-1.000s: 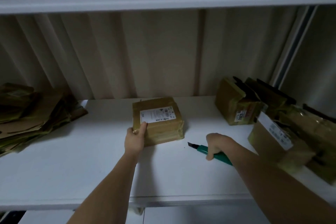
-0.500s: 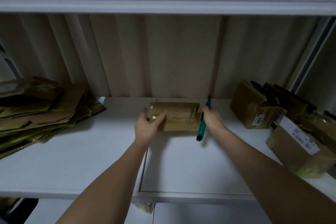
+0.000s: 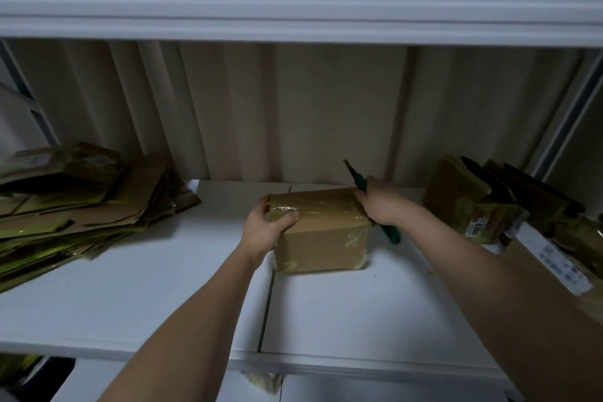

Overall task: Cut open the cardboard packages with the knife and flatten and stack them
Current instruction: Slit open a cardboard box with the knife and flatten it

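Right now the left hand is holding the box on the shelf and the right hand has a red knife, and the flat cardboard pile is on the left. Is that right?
Almost. The knife in the right hand is green, not red, as the head view shows. The rest holds: the left hand grips the box on the shelf, and the flat cardboard pile lies on the left.

Brown cardboard package [image 3: 321, 240], green-handled knife [image 3: 390, 232], white shelf [image 3: 163, 287], yellow-green tape on flattened cardboard [image 3: 75, 206].

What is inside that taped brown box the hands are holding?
Nothing inside shows: the taped brown cardboard box is closed on every visible face. The left hand grips its top corner; the right hand, holding the green knife, rests against its other end.
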